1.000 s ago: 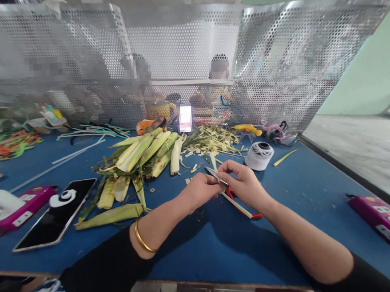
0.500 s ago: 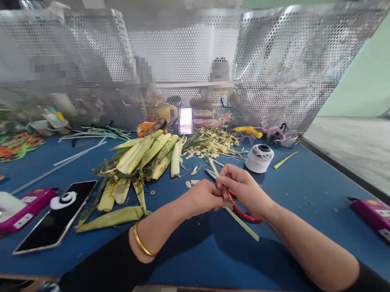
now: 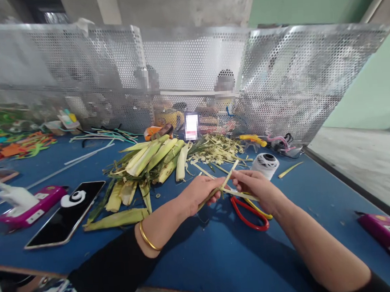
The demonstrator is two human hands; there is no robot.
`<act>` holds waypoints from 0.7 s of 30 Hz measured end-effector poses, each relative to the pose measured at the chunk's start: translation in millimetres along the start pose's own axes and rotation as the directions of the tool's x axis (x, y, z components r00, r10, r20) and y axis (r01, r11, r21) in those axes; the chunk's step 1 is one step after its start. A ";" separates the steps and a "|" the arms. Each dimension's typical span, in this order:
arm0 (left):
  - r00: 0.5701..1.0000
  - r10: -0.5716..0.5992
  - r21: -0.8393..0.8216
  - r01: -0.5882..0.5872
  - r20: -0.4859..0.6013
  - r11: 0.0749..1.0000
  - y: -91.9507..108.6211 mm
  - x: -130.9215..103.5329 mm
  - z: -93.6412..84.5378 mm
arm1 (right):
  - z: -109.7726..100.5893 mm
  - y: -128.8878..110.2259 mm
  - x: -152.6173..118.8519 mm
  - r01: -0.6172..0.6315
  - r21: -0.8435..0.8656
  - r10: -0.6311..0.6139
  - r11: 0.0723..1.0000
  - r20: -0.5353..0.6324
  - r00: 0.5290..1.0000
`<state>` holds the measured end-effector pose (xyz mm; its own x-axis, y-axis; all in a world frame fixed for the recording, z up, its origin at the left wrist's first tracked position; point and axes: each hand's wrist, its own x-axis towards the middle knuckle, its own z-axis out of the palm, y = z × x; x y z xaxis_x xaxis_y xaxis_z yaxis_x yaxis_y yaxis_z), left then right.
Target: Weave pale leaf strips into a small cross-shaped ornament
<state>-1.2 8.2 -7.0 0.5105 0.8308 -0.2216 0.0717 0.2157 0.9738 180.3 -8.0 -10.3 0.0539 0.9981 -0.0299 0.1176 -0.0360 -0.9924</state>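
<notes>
With the left hand [image 3: 203, 191] I pinch narrow, pale green strips of plant husk [image 3: 230, 173], which cross above the blue table [image 3: 206, 261]. The right hand [image 3: 256, 184] has its fingers bent just beside the upward-pointing strip; whether they grip it, I cannot tell from here. Scissors with red and yellow handles [image 3: 266, 225] lie near this hand, and a white thread spool [image 3: 265, 165] stands behind it.

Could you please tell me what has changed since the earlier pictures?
The hands have drawn apart, right hand moving rightward; flat pale green leaf strips in the left hand's grip now cross between them. More of the scissors' red and yellow loop handles shows. The heaped pale green husks and white thread spool stayed put.
</notes>
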 end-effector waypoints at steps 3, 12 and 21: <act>0.999 0.034 0.087 -0.035 0.008 0.996 -2.4 -0.9 2.6 | 6.1 -1.6 -4.7 -0.063 0.070 0.056 0.996 0.100 0.993; 0.999 0.028 0.068 -0.031 0.046 0.997 -4.3 1.9 2.5 | 4.0 10.8 4.5 0.118 -0.108 -0.131 0.987 -0.117 0.984; 0.988 0.056 -0.327 -0.101 -0.143 0.940 8.7 2.5 -5.4 | 12.6 -8.3 -21.5 0.410 -0.660 -0.565 0.629 -0.027 0.824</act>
<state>-4.0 14.9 0.6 0.3855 0.9067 -0.1713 -0.2645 0.2865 0.9208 165.6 -28.4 -3.0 0.0043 0.8420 0.5395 0.7508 0.3536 -0.5579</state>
